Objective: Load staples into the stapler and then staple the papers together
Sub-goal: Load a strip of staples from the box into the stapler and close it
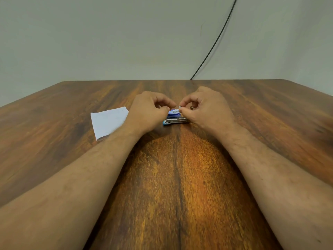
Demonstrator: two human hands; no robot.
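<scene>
A small blue stapler (173, 121) lies on the wooden table (171, 177) between my hands, its metal staple channel showing. Behind it sits a blue and white staple box (173, 112). My right hand (205, 110) pinches a small pale strip of staples (180, 107) between thumb and forefinger just above the box. My left hand (149, 112) has its fingers curled, thumb and forefinger meeting close to the same strip; I cannot tell whether they touch it. A folded stack of white papers (108, 121) lies to the left, partly under my left wrist.
A small metal part (191, 108) shows inside the curl of my right hand. A black cable (216, 40) runs down the grey wall to the table's far edge.
</scene>
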